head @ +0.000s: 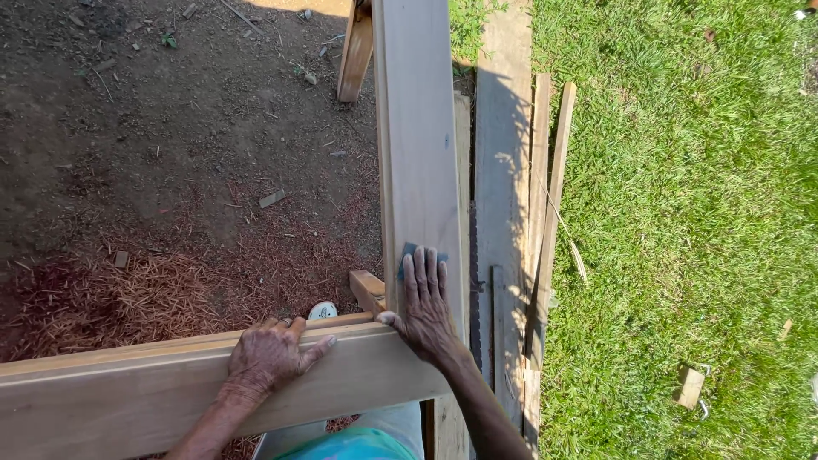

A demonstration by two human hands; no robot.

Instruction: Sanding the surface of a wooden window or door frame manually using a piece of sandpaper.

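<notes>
A long pale wooden board [417,136] runs away from me, joined at a corner to a second board [128,392] that crosses the bottom left. My right hand [426,302] lies flat on the long board near the corner, pressing a small blue-grey pad [411,252] that shows under the fingertips. Over the upper edge of the crossing board rests my left hand [271,351], its fingers curled on the edge.
Several weathered planks [503,187] lie on the ground right of the board, with a saw blade [474,290] between them. Grass [690,213] fills the right; bare soil and reddish wood shavings [128,290] the left. A small wood block [689,386] lies in the grass.
</notes>
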